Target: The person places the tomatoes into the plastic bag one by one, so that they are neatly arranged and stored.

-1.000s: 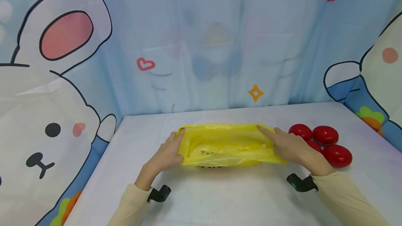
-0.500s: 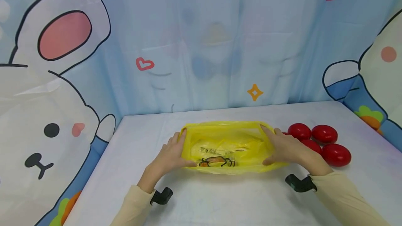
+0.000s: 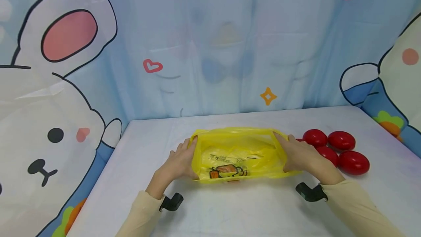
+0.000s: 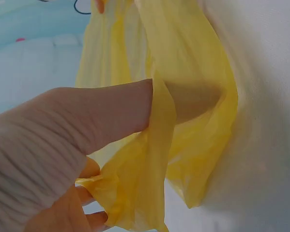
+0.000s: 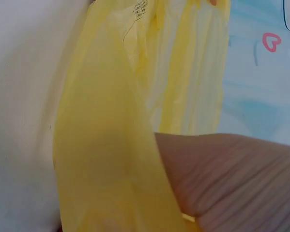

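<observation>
A thin yellow plastic bag (image 3: 240, 147) is held spread at mid-table, its mouth facing me. Dark lettering and an orange-and-black print show on its film. My left hand (image 3: 177, 162) grips the left side; in the left wrist view its thumb (image 4: 118, 108) reaches behind the bag's edge, while other fingers hold gathered film below. My right hand (image 3: 297, 154) grips the right side, its thumb (image 5: 183, 154) passing behind the film in the right wrist view; its other fingers are mostly hidden there.
Several glossy red, rounded objects (image 3: 354, 162) lie together beside my right forearm, one partly hidden behind the hand. A white cloth covers the table (image 3: 243, 211). Behind it hangs a light blue curtain (image 3: 227, 94) with cartoon prints.
The bag's mouth has been spread wider, bringing the print inside into view. Both thumbs have shifted from the near rim to inside it, and the left hand has moved slightly right.
</observation>
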The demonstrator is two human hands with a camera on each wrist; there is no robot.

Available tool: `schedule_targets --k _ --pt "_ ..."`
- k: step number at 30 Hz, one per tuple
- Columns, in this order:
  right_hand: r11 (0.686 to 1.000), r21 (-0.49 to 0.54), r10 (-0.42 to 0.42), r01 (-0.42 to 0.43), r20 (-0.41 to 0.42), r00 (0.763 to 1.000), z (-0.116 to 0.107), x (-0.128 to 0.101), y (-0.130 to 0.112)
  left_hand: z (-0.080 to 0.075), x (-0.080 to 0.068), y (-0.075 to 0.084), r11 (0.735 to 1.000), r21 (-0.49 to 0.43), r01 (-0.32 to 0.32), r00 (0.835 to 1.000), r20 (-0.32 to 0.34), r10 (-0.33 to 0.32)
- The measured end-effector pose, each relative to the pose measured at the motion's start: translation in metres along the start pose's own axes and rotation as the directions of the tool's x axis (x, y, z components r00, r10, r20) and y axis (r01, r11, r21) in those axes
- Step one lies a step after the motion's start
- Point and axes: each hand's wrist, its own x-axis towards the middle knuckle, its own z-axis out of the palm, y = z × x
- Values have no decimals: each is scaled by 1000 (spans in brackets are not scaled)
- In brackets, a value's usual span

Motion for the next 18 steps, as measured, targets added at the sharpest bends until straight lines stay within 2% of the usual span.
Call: schedule_targets --k 10,18 --pt "1000 -17 -1 1 -15 1000 -5 -3 2 1 4 -4 999 -32 -12 1000 1 12" --pt "999 45 3 -3 8 1000 -5 -1 1 5 1 -5 993 -111 -29 1000 0 30"
